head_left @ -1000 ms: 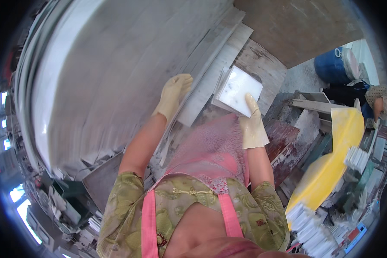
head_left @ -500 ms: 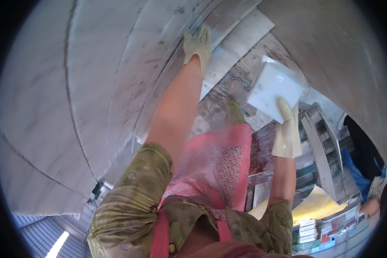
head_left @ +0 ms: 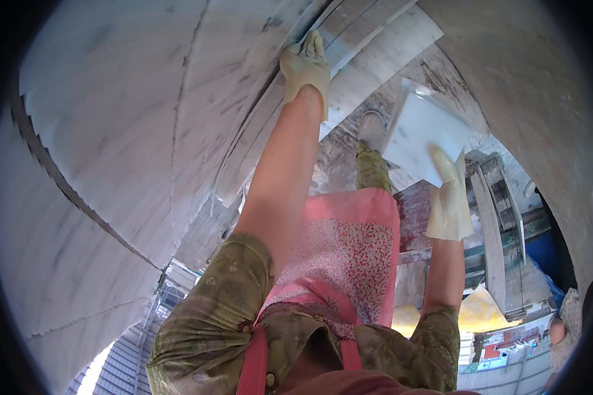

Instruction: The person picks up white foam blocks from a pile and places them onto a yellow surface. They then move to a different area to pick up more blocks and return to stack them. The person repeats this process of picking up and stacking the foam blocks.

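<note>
My left hand (head_left: 304,64), in a cream rubber glove, reaches up to the edge of a large white slab with grey streaks (head_left: 125,118) at the left. Its fingers are bent at the dark gap beside that edge, and the fingertips are partly hidden. A square white tile (head_left: 420,135) with a glossy face is held in my right hand (head_left: 449,191), gloved the same way. The thumb lies on the tile's face and the other fingers are behind it. The tile is tilted, in front of my right side.
More long slabs (head_left: 382,66) lean beyond my left hand. A large brown-grey panel (head_left: 520,79) curves along the right. Wooden planks (head_left: 491,230) and a yellow sheet (head_left: 484,313) lie at the lower right, near another person's hand (head_left: 558,331). My boot (head_left: 372,128) stands below the tile.
My left hand's fingers were stretched out and now are bent at the slab edge. The view has turned slightly, and wider seams show between the slabs at the left. The right hand still holds the tile.
</note>
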Available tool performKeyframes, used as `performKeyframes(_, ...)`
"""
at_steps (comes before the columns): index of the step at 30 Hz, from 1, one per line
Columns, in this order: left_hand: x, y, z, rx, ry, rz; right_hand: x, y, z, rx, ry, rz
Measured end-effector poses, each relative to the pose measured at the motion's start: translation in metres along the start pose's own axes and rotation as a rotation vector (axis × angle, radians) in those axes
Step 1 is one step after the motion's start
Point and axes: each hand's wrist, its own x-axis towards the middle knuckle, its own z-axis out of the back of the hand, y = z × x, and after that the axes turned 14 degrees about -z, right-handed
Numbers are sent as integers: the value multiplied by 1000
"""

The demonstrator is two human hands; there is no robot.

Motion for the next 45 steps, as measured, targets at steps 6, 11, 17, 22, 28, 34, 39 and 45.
performKeyframes(6, -1, -11, -9, -99, -176, 186, 20, 5, -10, -142, -93, 45)
performKeyframes(11, 9, -9, -5, -90, -160, 196, 15, 16, -32, -140, -93, 79)
performKeyframes(17, 16, -18, -4, -420, -175, 449, 68, 49, -32, -410, 96, 292)
performKeyframes(22, -21, -38, 3, -566, -110, 451, 116, 92, -62, -1077, -216, 725)
performKeyframes(28, -28, -49, -22, -513, -193, 346, 130, 156, -130, -1421, -439, 1140)
performKeyframes(34, -39, -44, -28, -649, -241, 409, 164, 156, -135, -1409, -622, 1251)
performKeyframes(39, -35, -30, -28, -535, -14, 378, 177, 150, -126, -1285, -618, 1291)
performKeyframes(45, -39, -27, -32, -565, -153, 346, 164, 163, -134, -1387, -546, 1222)
